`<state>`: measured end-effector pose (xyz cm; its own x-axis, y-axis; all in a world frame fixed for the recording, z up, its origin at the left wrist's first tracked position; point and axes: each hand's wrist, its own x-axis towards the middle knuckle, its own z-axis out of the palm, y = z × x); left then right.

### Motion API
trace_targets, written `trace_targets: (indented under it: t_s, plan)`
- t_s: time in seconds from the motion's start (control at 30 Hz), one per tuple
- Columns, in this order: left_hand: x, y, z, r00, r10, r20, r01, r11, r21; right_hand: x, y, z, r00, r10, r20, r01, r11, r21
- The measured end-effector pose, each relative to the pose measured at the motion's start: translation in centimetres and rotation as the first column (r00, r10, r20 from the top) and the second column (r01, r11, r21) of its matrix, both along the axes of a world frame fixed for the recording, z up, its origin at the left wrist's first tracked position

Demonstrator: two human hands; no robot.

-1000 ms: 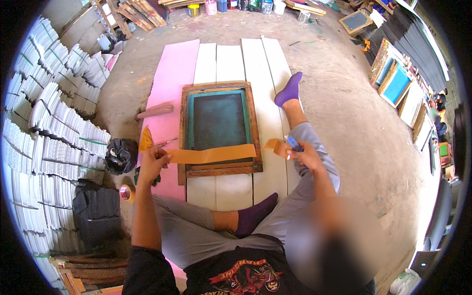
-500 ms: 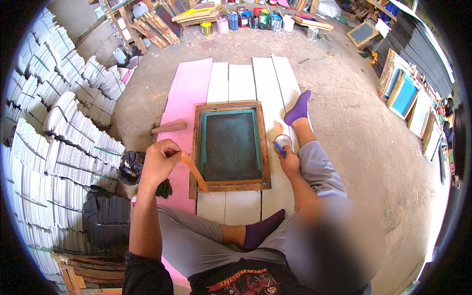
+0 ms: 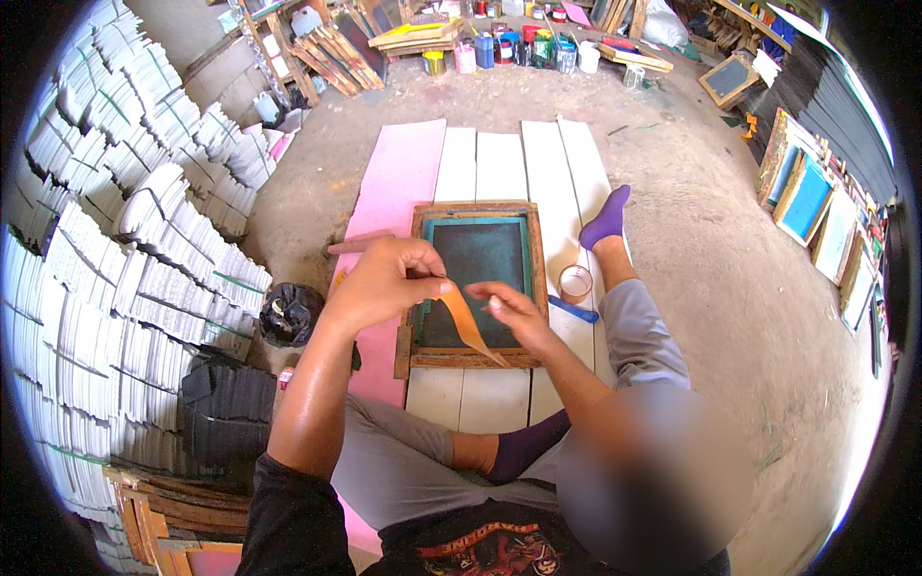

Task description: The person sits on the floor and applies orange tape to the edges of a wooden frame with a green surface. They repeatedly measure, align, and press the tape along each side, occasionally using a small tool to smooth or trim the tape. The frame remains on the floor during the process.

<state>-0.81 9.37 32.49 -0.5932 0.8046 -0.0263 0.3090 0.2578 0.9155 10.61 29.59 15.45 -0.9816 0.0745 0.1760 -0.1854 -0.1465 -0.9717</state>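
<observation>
My left hand pinches one end of a strip of tan adhesive tape, which hangs and slants over the framed screen. My right hand hovers just right of the strip, index finger stretched out and thumb apart, with nothing visibly held. Below both hands lies the screen-printing frame, a wooden rectangle with dark mesh and a teal border; my hands hide part of it. To its right, a roll of tape rests on the white boards, and a blue cutter knife lies beside it.
White boards and a pink sheet lie under the frame. Bundled paper stacks rise at left, near a black bag. Paint tins line the far side; more frames lean at right.
My left hand has carried the tape strip right, over the frame. My right hand has let go of the blue cutter knife beside the roll and moved left toward the strip.
</observation>
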Motion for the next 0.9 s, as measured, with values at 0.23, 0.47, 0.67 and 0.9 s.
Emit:
trace_targets:
  t_s: [0.23,0.47,0.67,0.9]
  plan:
    - [0.2,-1.3,2.0,0.999,-0.015,-0.047,0.014,1.000,-0.010,-0.1,-1.7,2.2,0.888,0.443,0.123,-0.407,0.881,-0.239]
    - [-1.1,-5.0,1.4,0.996,0.092,0.002,-0.092,0.996,0.008,3.5,0.1,-1.0,0.800,0.574,0.172,-0.368,0.697,-0.615]
    - [-1.9,-6.9,-0.2,0.960,0.243,0.137,-0.247,0.969,0.015,5.9,1.5,-3.3,0.920,0.284,0.269,-0.274,0.959,-0.075]
    - [-3.4,-9.0,-2.8,0.927,0.326,0.184,-0.343,0.937,0.069,8.1,3.7,-4.1,0.918,0.064,0.390,-0.065,0.998,-0.012]
